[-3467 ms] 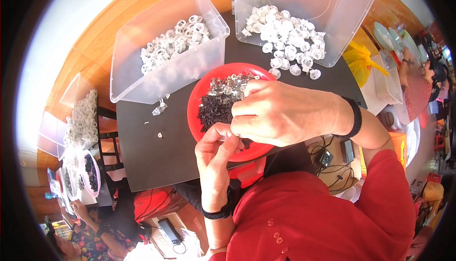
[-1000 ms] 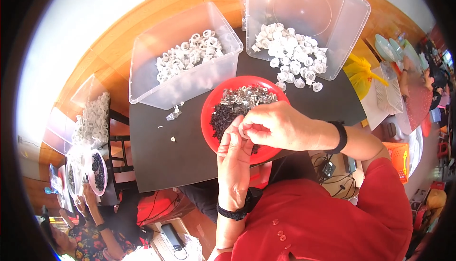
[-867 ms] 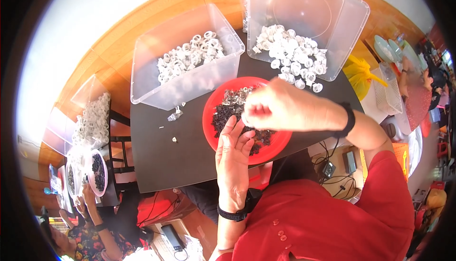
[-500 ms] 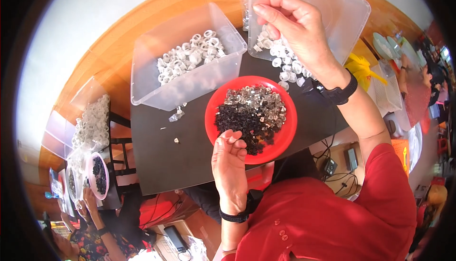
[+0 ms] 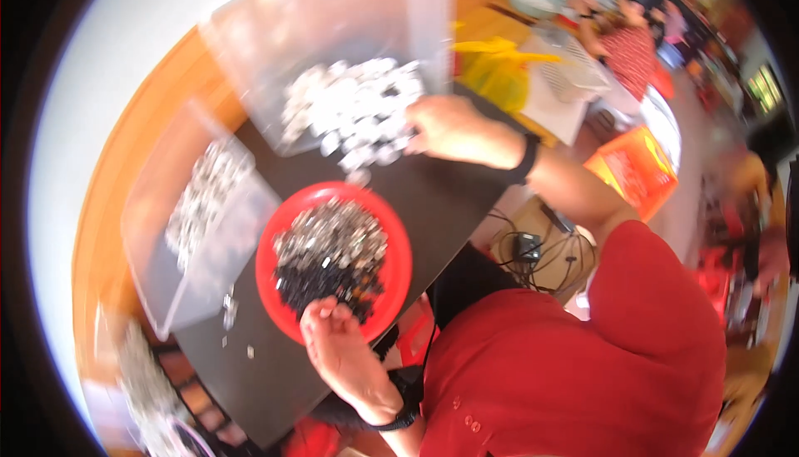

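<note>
My left hand (image 5: 345, 357) is palm up at the near rim of a red plate (image 5: 402, 270), its fingers curled in; whatever they hold is too blurred to make out. Small black pieces (image 5: 304, 286) cover the near part of the plate, and small clear, shiny pieces (image 5: 337, 228) the far part. My right hand (image 5: 462, 128) reaches to the right edge of a heap of white, ring-like plastic pieces (image 5: 358, 103), its fingers smeared by motion. This heap spills from the mouth of a clear plastic bin (image 5: 258, 49) onto the dark table (image 5: 433, 195).
Another clear bin (image 5: 146, 249) with similar white pieces (image 5: 200, 199) stands at the left. Small loose bits (image 5: 229, 311) lie near it. Beyond my right arm are a yellow plastic bag (image 5: 499, 74), an orange crate (image 5: 637, 170), cables (image 5: 541, 261) and another person (image 5: 628, 57).
My right hand has come down from in front of the bin to the edge of the white heap. The whole view has swung to the right, and my left hand stays by the plate's rim.
</note>
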Tool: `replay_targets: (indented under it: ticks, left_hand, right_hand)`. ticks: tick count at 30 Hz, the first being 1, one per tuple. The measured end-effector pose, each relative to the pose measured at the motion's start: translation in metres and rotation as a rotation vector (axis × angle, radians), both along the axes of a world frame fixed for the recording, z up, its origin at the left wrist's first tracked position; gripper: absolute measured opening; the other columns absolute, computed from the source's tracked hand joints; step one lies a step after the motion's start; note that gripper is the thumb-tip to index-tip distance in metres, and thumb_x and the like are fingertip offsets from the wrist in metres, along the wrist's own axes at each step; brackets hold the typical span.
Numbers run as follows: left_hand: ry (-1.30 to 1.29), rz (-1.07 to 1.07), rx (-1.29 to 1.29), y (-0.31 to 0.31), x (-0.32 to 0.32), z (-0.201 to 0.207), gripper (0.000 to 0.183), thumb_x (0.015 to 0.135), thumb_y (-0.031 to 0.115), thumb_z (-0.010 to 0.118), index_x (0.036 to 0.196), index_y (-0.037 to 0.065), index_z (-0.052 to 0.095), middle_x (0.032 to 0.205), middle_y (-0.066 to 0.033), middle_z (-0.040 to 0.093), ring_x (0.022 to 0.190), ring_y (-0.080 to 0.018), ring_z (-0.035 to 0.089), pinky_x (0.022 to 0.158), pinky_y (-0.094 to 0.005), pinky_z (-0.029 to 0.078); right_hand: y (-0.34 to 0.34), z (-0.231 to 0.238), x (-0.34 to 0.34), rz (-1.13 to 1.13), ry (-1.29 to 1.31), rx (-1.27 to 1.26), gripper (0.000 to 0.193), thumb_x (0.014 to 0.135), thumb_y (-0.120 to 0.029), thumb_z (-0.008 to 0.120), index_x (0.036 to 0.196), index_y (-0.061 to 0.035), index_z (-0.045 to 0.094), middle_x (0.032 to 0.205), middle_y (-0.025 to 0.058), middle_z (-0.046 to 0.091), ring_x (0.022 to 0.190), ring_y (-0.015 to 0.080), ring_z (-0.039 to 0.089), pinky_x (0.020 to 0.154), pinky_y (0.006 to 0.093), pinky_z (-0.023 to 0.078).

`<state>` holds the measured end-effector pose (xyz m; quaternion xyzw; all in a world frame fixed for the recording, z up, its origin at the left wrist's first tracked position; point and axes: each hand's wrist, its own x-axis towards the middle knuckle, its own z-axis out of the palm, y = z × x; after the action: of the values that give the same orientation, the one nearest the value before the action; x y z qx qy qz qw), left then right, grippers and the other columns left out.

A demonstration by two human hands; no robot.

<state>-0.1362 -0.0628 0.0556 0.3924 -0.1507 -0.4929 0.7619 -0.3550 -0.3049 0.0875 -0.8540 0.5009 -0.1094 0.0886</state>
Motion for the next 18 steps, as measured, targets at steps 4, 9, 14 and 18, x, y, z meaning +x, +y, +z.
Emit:
replay_targets:
  ticks: [4, 9, 14, 18]
  left_hand:
    - [-0.100, -0.030, 0.007, -0.006, -0.006, 0.005, 0.026, 0.097, 0.021, 0.052, 0.115, 0.003, 0.053, 0.103, -0.0022, 0.053, 0.085, -0.0097, 0.049, 0.074, -0.0222, 0.038]
    - [-0.142, -0.209, -0.017, -0.022, -0.025, 0.014, 0.033, 0.098, 0.024, 0.051, 0.122, 0.002, 0.051, 0.104, -0.0040, 0.056, 0.084, -0.0097, 0.050, 0.072, -0.0227, 0.041]
    - [-0.414, -0.437, 0.028, -0.038, -0.052, 0.022, 0.055, 0.097, 0.038, 0.043, 0.140, 0.005, 0.038, 0.135, -0.0144, 0.047, 0.123, -0.0253, 0.046, 0.103, -0.0383, 0.034]
    - [-0.228, -0.527, 0.018, -0.047, -0.072, 0.038, 0.052, 0.099, 0.036, 0.041, 0.136, 0.001, 0.041, 0.131, -0.0129, 0.049, 0.121, -0.0225, 0.048, 0.105, -0.0365, 0.034]
  right_hand:
    - [-0.003, -0.043, 0.009, 0.005, -0.021, -0.031, 0.017, 0.074, -0.021, 0.068, 0.077, -0.0045, 0.067, 0.075, 0.0200, 0.065, 0.072, 0.0382, 0.065, 0.063, 0.0470, 0.054]
    - [0.023, -0.044, 0.002, 0.050, -0.202, -0.142, 0.014, 0.072, -0.013, 0.067, 0.071, -0.0006, 0.061, 0.073, 0.0186, 0.063, 0.067, 0.0383, 0.065, 0.058, 0.0467, 0.054]
    - [0.080, -0.012, 0.001, 0.474, -0.889, -0.055, 0.017, 0.077, -0.019, 0.069, 0.084, -0.0047, 0.062, 0.079, 0.0118, 0.061, 0.075, 0.0334, 0.060, 0.065, 0.0423, 0.048]
    - [0.107, -0.006, 0.011, 0.588, -1.041, -0.228, 0.013, 0.074, -0.016, 0.070, 0.079, -0.0052, 0.065, 0.081, 0.0100, 0.061, 0.079, 0.0287, 0.060, 0.066, 0.0383, 0.047]
